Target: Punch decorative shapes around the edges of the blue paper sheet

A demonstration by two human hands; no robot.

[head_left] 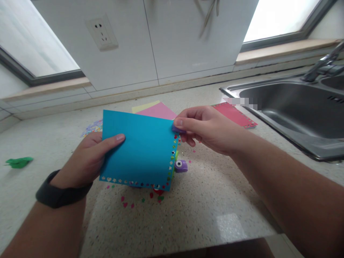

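My left hand (99,154) grips the left edge of a blue sheet of paper (139,147), thumb on top. Small punched shapes line the sheet's bottom and right edges. At its upper right corner my right hand (197,125) pinches a small purple craft punch (178,129) set over the paper's edge. A second purple craft punch (181,166) with a star on top lies on the counter beside the sheet. Partly hidden under the paper are a red punch (158,192) and something light green. Tiny cut-out hearts and stars (127,202) are scattered below.
Pink paper (158,110) and yellow paper (143,106) lie behind the blue sheet. Red paper with punched edges (236,114) rests near the steel sink (285,104). A confetti pile (92,128) and a green crumpled item (19,162) lie to the left.
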